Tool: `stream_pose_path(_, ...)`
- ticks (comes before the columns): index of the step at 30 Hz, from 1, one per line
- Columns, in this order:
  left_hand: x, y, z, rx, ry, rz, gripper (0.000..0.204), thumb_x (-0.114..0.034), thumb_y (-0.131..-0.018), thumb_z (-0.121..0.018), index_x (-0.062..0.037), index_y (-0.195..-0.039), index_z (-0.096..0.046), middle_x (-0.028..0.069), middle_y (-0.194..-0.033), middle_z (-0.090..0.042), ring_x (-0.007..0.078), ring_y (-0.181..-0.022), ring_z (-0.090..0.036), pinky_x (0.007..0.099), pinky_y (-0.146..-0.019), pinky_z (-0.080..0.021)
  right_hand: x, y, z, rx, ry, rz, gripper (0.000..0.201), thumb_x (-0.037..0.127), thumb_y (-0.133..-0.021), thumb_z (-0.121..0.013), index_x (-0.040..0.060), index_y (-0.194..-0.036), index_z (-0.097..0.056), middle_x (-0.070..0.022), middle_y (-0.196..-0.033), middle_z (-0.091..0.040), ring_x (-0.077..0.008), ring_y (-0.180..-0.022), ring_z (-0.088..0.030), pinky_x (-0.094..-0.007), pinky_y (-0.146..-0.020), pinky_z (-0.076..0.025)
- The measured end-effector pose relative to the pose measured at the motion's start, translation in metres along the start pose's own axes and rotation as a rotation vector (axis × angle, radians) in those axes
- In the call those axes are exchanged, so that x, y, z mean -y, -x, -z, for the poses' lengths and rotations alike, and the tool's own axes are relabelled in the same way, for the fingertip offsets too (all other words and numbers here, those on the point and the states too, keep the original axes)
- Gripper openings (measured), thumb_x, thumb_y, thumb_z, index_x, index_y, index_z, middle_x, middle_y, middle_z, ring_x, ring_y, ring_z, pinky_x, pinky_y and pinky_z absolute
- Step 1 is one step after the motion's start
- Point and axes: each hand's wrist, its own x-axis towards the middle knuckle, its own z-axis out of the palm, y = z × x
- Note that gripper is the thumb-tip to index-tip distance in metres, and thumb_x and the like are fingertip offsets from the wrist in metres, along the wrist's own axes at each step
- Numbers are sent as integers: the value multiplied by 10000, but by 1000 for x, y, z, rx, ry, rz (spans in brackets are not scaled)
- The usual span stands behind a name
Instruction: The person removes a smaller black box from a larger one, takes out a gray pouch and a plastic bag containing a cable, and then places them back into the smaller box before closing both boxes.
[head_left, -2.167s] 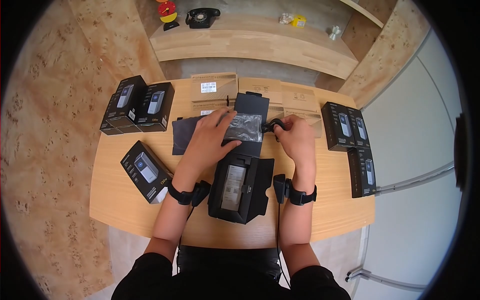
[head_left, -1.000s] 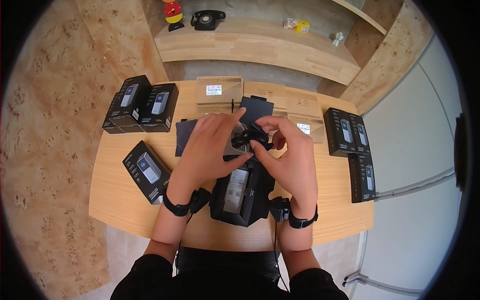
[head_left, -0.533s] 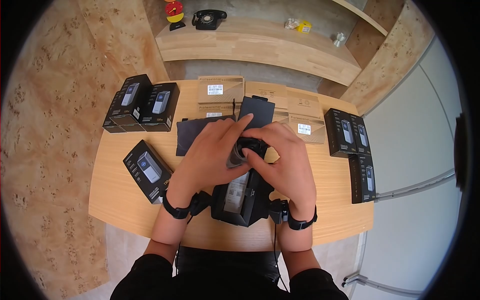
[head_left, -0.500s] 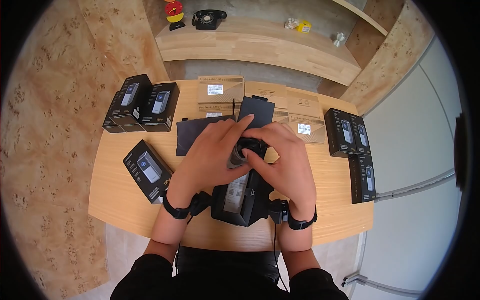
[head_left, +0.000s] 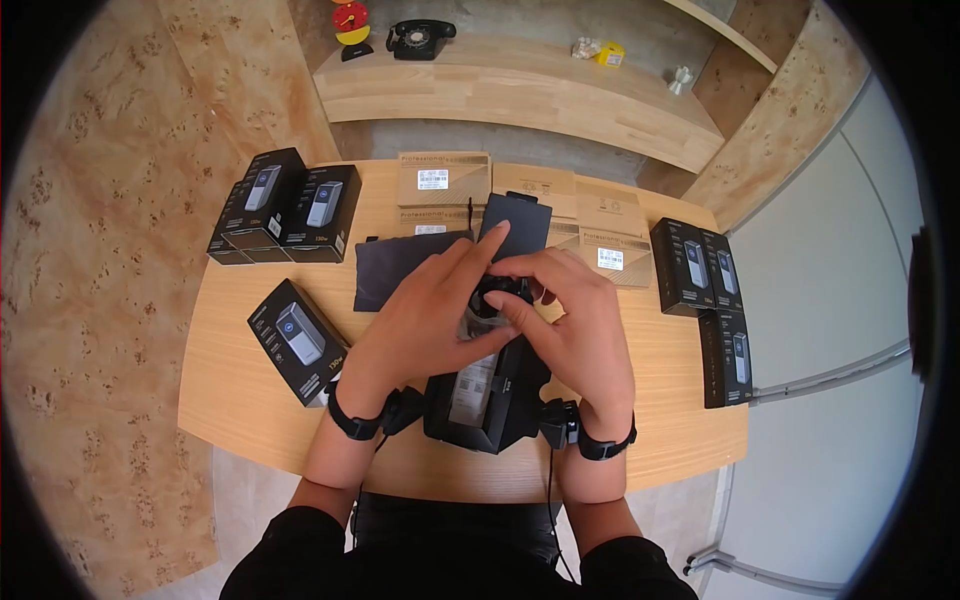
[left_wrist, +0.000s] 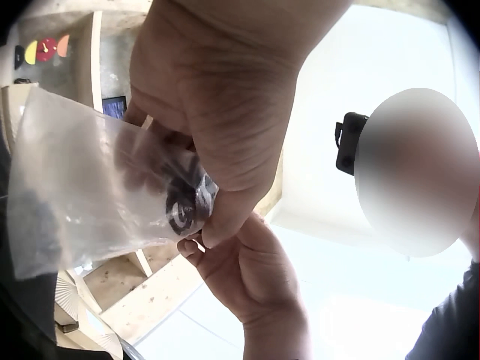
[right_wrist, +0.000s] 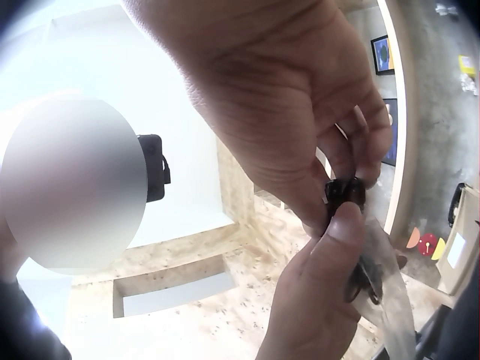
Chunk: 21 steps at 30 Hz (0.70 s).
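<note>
Over the open black box (head_left: 438, 425), both hands meet at a clear plastic bag (left_wrist: 71, 187). My left hand (head_left: 420, 310) grips the bag near its mouth, thumb on the near side. The bundled black cable (head_left: 508, 286) sits partly inside the bag; its coil (left_wrist: 180, 214) shows through the plastic in the left wrist view. My right hand (head_left: 585, 315) pinches the cable's upper end between thumb and fingers. In the right wrist view, black cable ends (right_wrist: 345, 189) stick up at the fingertips. The black box holds a white printed slip (head_left: 470, 390).
A dark pouch (head_left: 385, 280) lies left of the hands, and a dark flat panel (head_left: 518, 222) lies behind them. Black printed boxes (head_left: 322, 210) stand at the left and more boxes (head_left: 685, 265) at the right. One box (head_left: 297, 340) lies nearer. Brown cartons (head_left: 445, 185) line the back.
The right hand has brought the cable leftward from the bag's right side. The bag, flat on the dark panel before, is now lifted between the hands, with the cable partly in it.
</note>
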Motion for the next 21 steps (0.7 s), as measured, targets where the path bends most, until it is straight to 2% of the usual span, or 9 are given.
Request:
stream_pose_path(4,-1,0,-1,21,32,25,925,-272,-850,-848,-24,-1604,-372,164,-1106,-604,363,-930,-619,429,-827,-530,-2,0,-1,7,-3,37,242,84,-858,-803,29,-1087,-749,-115,-981,-727,-340,-904,-651,-418,-784,-528)
stream_pose_path(7,0,0,-2,24,50,32,936,-240,-848,-842,-31,-1615,-347,165,-1111,-604,368,-941,-616,431,-848,-523,-6,0,-2,-10,-13,77,250,69,-832,-818,34,-1075,-770,-101,-916,-713,-252,-803,-616,-340,-697,-492)
stream_pose_path(10,-1,-1,-1,64,85,56,947,-181,-831,-828,-34,-1622,-328,169,-1131,-611,371,-960,-617,428,-878,-516,-7,1,-2,14,-14,111,245,48,-828,-810,31,-1069,-771,-108,-926,-720,-264,-816,-621,-348,-706,-501)
stream_pose_path(13,-2,-1,-3,83,100,52,976,-124,-800,-814,-35,-1629,-307,171,-1158,-619,372,-992,-623,424,-902,-512,-4,2,-3,68,-15,70,258,51,-816,-821,25,-1065,-756,-108,-938,-728,-277,-805,-616,-364,-724,-515)
stream_pose_path(16,0,-1,-6,64,111,12,1011,-92,-774,-809,-37,-1637,-285,169,-1175,-625,374,-1023,-628,423,-921,-513,4,0,-1,101,-55,-66,277,68,-803,-837,19,-1055,-732,-110,-944,-730,-290,-820,-633,-370,-747,-531)
stream_pose_path(19,0,0,-7,55,95,19,1029,-73,-762,-812,-43,-1641,-278,169,-1180,-626,376,-1045,-632,431,-935,-517,2,0,-3,100,-60,-74,288,80,-798,-846,16,-1046,-714,-111,-952,-739,-288,-862,-672,-366,-769,-541)
stream_pose_path(21,-1,0,-5,71,114,55,1032,-63,-760,-811,-50,-1643,-278,172,-1185,-626,379,-1049,-633,436,-944,-520,-5,0,-4,97,-20,30,276,78,-807,-838,24,-1041,-701,-117,-942,-745,-307,-881,-688,-394,-768,-550)
